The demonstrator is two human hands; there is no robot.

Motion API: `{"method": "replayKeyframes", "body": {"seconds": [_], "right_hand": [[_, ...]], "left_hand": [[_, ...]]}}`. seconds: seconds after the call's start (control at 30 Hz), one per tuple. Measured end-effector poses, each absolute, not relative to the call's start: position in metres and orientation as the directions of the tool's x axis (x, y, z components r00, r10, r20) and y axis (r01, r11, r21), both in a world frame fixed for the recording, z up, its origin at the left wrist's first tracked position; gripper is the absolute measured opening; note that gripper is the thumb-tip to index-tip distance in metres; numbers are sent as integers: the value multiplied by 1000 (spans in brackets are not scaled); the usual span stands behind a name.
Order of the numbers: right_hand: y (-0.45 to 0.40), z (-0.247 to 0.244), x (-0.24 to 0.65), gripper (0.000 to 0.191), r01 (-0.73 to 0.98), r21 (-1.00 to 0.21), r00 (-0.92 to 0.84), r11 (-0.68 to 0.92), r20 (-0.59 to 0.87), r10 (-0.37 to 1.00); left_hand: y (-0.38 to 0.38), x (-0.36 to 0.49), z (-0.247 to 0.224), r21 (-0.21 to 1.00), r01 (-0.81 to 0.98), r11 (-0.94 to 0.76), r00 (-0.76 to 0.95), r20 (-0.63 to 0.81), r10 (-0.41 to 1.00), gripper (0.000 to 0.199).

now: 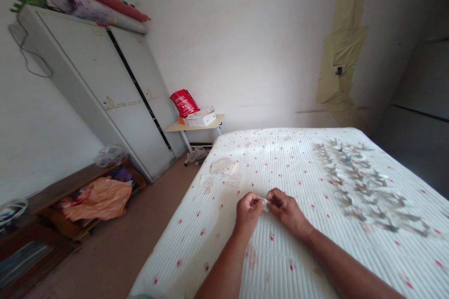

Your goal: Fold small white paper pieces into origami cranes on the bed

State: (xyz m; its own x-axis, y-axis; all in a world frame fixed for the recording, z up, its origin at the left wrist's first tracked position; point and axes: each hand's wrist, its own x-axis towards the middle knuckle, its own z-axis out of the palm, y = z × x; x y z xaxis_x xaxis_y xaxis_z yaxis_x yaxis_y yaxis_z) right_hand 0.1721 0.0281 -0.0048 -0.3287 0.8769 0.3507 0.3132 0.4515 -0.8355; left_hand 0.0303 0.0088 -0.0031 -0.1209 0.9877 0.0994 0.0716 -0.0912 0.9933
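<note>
Between my two hands is a small piece of white paper, mostly covered by the fingers; its folds are too small to make out. My left hand pinches its left side with thumb and forefinger. From the other side, my right hand grips it with closed fingertips. Both hands hover low over the white quilted bedcover with red dots. Loose printed paper pieces lie farther off to the left. Rows of small folded paper figures cover the right part of the bed, slightly blurred.
Beyond the bed's far left corner stands a small table carrying a red bag and a white box. A metal cabinet leans into view at left, near a low wooden bench with an orange plastic bag.
</note>
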Motion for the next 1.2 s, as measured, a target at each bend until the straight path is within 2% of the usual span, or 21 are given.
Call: {"method": "replayKeyframes", "body": {"seconds": [0.17, 0.3, 0.53, 0.7, 0.93, 1.2], "right_hand": [[29, -6, 171, 6, 284, -859, -316, 425, 335, 888], [31, -9, 171, 8, 165, -923, -281, 347, 293, 914], [32, -2, 170, 17, -9, -984, -278, 177, 172, 945], [30, 4, 169, 19, -60, -995, -300, 85, 99, 949], [30, 6, 171, 16, -39, -998, -317, 51, 61, 947], [36, -7, 173, 21, -120, -992, -353, 48, 88, 932]], "left_hand": [[8, 28, -2, 992, 87, -93, -106, 102, 989, 10], [7, 27, 0, 994, 49, -93, -51, 95, 994, 6], [6, 30, 3, 993, -57, -101, -14, 100, 995, 15], [8, 28, 0, 994, -58, -90, -68, 86, 994, 33], [7, 26, -2, 993, 86, -75, -70, 81, 994, 24], [6, 26, 4, 1000, 28, -11, -93, 13, 996, 32]]}}
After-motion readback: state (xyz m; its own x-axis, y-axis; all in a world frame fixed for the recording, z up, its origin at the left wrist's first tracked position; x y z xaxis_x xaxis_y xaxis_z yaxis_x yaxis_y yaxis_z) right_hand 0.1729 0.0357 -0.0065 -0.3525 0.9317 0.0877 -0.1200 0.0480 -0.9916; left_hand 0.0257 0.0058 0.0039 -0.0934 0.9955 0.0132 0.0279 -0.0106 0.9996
